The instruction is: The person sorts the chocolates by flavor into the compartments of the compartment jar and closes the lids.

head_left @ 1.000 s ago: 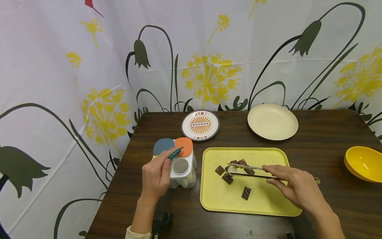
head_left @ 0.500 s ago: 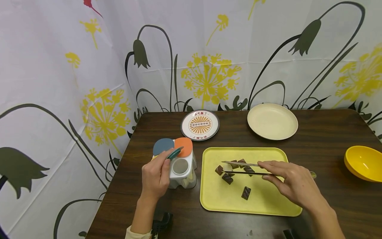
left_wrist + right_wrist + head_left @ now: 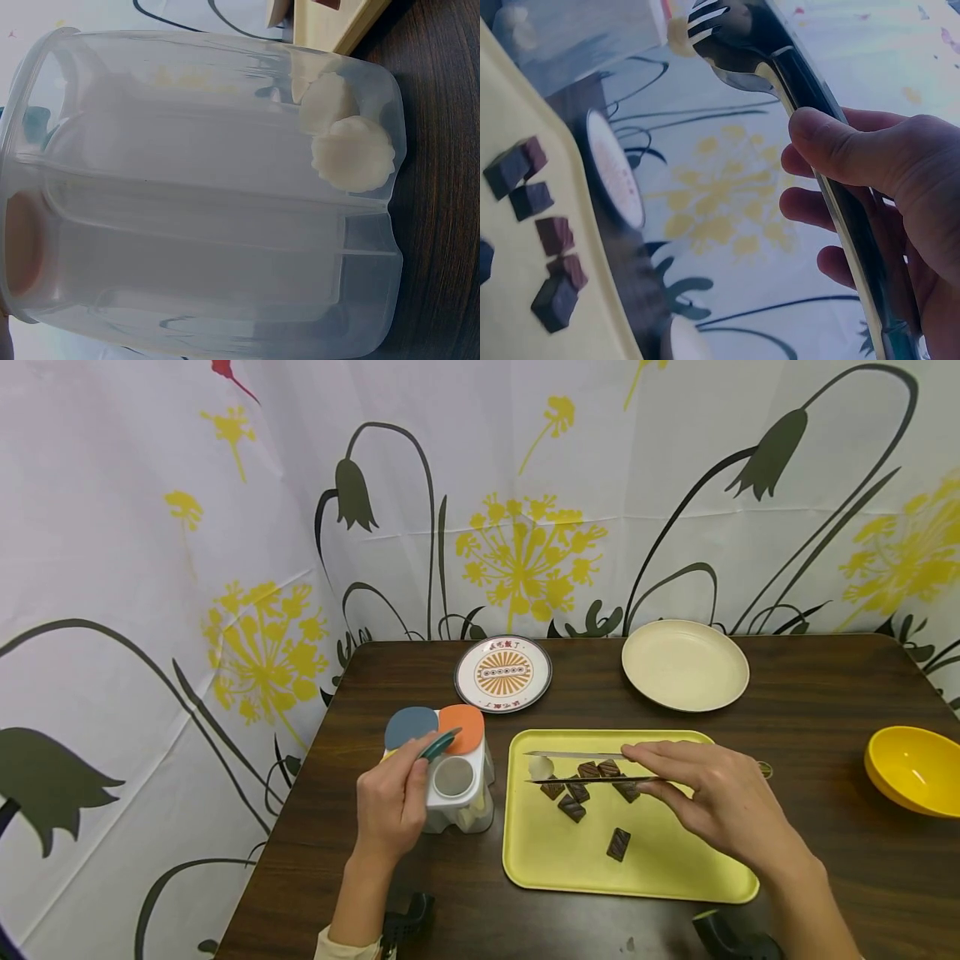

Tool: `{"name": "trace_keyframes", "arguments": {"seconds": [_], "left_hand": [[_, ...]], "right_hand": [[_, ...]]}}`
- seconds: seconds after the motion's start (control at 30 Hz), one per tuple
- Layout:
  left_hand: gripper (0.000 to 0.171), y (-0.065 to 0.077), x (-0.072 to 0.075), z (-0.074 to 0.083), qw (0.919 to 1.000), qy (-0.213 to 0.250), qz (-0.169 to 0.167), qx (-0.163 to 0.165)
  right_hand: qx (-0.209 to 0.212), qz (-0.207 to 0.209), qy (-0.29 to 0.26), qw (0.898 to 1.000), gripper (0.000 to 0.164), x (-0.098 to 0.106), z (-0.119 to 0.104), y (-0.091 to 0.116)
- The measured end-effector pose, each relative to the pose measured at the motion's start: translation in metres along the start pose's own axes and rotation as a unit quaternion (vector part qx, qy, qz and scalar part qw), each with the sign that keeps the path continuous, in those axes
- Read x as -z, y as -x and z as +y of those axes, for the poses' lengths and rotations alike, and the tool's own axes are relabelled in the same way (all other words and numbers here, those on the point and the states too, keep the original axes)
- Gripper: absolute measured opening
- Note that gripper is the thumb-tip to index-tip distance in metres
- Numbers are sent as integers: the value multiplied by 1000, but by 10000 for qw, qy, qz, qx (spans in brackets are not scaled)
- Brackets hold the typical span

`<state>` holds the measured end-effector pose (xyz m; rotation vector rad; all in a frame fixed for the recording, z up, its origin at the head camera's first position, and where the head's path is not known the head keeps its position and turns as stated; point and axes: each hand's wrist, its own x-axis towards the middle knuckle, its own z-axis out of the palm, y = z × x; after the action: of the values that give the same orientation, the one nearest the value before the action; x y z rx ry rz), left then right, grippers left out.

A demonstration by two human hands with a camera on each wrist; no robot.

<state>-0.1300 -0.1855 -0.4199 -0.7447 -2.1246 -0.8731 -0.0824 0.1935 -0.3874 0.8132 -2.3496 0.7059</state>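
My left hand (image 3: 390,797) pinches the raised teal lid (image 3: 441,744) of a storage container (image 3: 480,820) with several compartments; the round opening (image 3: 454,777) in front of it is uncovered. Through the clear wall in the left wrist view, two whitish scalloped pieces (image 3: 352,154) show at the bottom. My right hand (image 3: 712,793) grips metal tongs (image 3: 581,755), thumb on one arm and fingers on the other. Between the tong tips is a round whitish piece (image 3: 541,767), over the left part of the yellow tray (image 3: 555,860). Several dark striped chocolates (image 3: 618,844) lie on that tray.
Behind the tray are a patterned plate (image 3: 504,697) and a cream oval plate (image 3: 686,667). A yellow bowl (image 3: 911,772) stands at the table's right. Blue (image 3: 412,727) and orange lids (image 3: 462,729) cover other compartments. A flowered cloth (image 3: 525,460) hangs behind the table.
My right hand has carried the tongs and the whitish piece left and slightly away from me, from among the chocolates toward the container. My left hand has stayed still with the lid.
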Motion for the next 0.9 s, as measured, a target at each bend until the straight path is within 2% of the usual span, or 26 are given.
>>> {"name": "trace_keyframes", "arguments": {"seconds": [0.37,0.47,0.6,0.9], "left_hand": [[31,1,-1,-2,10000,22,-29,-9],[31,1,-1,-1,10000,28,-24,-3],[31,0,-1,-1,10000,59,-3,-26],[32,0,-1,-2,9998,52,75,-171]], "right_hand": [[287,-311,-392,9983,47,-7,-11,-30],[531,-188,-475,9973,36,-13,-14,-38],[760,-41,-600,9953,46,-23,-20,-46],[844,-152,-763,9934,45,-43,-29,-59]]}}
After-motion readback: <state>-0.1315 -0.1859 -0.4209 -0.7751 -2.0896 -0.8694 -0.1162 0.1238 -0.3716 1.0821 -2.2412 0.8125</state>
